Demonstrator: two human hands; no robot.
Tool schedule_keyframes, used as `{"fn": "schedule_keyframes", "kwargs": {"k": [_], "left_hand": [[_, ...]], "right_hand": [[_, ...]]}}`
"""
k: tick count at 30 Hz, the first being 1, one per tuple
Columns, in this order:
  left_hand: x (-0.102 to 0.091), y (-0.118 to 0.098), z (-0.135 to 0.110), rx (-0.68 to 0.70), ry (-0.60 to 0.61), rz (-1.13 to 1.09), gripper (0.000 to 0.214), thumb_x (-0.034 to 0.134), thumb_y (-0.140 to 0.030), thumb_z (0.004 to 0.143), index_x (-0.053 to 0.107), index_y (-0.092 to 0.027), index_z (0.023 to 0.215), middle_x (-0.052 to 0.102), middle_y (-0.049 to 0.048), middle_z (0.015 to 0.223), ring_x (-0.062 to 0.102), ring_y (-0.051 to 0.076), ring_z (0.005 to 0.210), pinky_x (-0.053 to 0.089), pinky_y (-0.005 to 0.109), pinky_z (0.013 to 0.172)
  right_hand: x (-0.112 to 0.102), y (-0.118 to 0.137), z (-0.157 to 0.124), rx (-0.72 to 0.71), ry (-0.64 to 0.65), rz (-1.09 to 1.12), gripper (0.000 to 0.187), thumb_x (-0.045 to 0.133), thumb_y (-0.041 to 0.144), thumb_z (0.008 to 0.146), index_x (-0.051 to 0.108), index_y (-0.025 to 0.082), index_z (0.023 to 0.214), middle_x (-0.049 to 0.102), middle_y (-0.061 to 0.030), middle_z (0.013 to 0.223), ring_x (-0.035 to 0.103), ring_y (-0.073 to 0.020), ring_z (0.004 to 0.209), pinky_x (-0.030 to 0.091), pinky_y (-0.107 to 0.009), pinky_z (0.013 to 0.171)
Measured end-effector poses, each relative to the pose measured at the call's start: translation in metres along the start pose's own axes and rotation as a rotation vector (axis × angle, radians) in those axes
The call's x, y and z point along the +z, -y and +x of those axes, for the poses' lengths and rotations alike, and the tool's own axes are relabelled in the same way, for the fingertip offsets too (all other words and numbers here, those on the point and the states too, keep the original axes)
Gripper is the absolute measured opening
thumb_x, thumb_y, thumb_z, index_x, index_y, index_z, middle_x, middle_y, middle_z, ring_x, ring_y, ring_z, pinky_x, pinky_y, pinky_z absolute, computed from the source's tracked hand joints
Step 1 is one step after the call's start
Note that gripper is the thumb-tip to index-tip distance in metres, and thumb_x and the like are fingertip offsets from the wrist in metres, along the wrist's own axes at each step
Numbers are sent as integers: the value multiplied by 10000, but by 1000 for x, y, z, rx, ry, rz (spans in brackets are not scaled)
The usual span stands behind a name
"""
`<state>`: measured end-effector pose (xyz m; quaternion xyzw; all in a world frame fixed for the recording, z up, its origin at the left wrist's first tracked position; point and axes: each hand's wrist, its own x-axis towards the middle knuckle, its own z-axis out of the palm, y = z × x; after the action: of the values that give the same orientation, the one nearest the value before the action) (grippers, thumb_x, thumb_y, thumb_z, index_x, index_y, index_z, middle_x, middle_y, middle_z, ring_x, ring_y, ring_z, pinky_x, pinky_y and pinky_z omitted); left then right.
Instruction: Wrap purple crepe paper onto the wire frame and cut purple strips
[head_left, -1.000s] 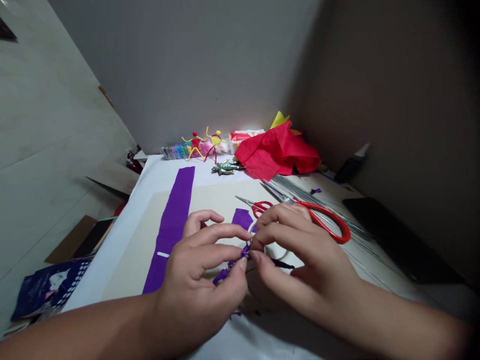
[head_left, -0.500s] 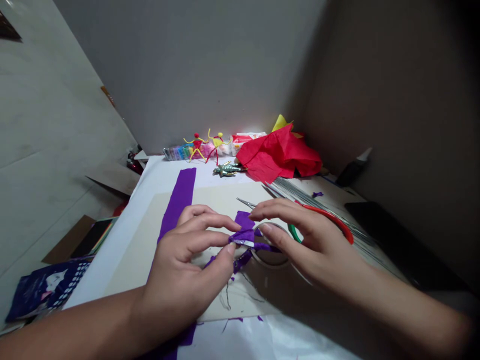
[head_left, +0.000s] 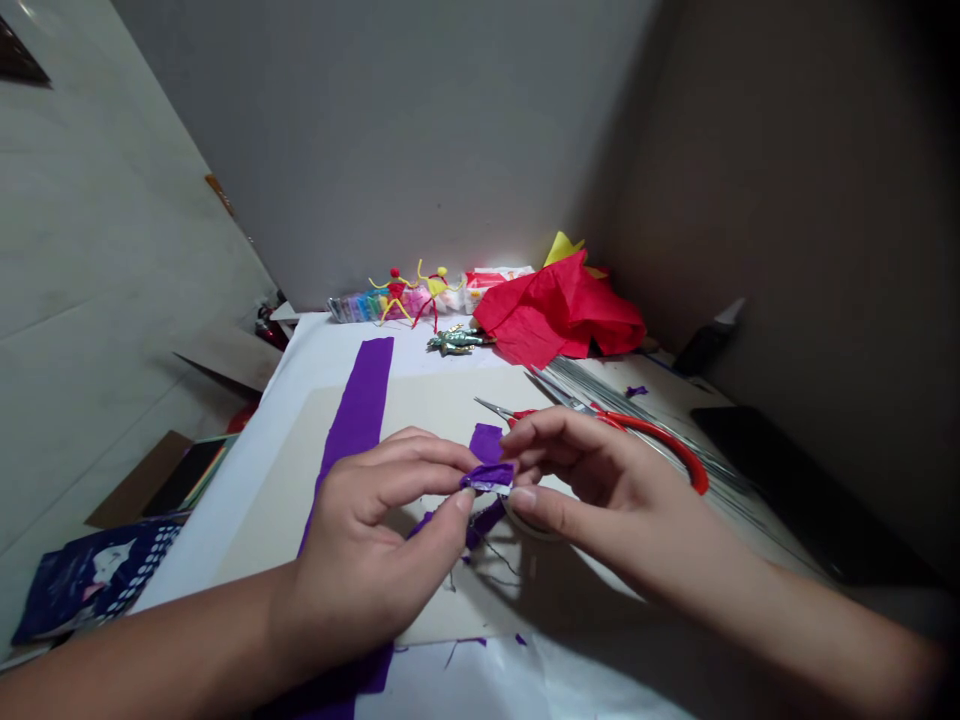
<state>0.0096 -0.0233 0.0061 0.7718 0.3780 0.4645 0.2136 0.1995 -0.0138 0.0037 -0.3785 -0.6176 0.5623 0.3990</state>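
My left hand (head_left: 390,530) pinches a small folded piece of purple crepe paper (head_left: 491,476) between thumb and fingertips. A whitish strip, perhaps tape, shows along its lower edge. At the right end of this piece is my right hand (head_left: 592,480), its thumb and fingers apart; whether a fingertip touches the paper I cannot tell. Beneath the hands lie a dark purple wrapped form with thin wires (head_left: 486,522), partly hidden, and a round ring (head_left: 536,530), mostly covered by my right hand. Another purple paper piece (head_left: 487,440) lies just behind.
A long purple strip (head_left: 356,400) runs along the left of the pale board (head_left: 277,500). Red-handled scissors (head_left: 675,445) and a bundle of wires (head_left: 592,385) lie right. Behind are red paper (head_left: 562,310), two small wire figures (head_left: 435,285) and a dark slab (head_left: 787,480).
My right hand has turned, its fingers curling in closer to the paper's right end. The ring, upright beside the thumb before, now sits lower and is mostly hidden. My left hand keeps its pinch.
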Motion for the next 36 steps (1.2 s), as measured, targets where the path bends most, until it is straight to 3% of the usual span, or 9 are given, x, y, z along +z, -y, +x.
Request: {"fn": "schedule_keyframes", "kwargs": {"k": [6,13,22,31,36], "left_hand": [[-1,-2,3,-4,28,-22,161,603,3,695,683,-132,728,699,56,813,644,145,775,525,255,737],[-5,-1,5,-94,179,-137,242,590,-1,684,704,-158,829,700,64,907,654,169,823,539,298,769],[-1,-8,7,-260,209,-90,208,624,-93,724,737,-204,860,716,31,899,657,130,832,510,189,768],[-4,-10,8,-438,257,-208,147,644,-158,723,739,-204,826,710,62,934,656,211,865,532,313,784],[-6,-7,7,-451,325,-244,153,636,-163,736,733,-215,842,704,59,934,638,228,917,520,339,815]], "right_hand": [[0,-2,2,50,0,110,264,691,212,740,554,208,966,613,9,812,582,-88,755,489,-191,665],[-1,-1,1,46,-32,110,291,727,188,702,552,203,934,635,19,756,591,-83,710,476,-169,632],[3,0,-1,3,-75,53,269,710,171,701,545,194,912,621,2,793,588,-97,729,508,-196,653],[3,5,-2,-33,-97,1,243,706,161,690,551,180,876,608,-14,784,585,-110,693,518,-224,617],[0,6,-2,-10,-70,-5,258,724,162,678,549,181,866,603,7,716,581,-100,649,491,-203,568]]}}
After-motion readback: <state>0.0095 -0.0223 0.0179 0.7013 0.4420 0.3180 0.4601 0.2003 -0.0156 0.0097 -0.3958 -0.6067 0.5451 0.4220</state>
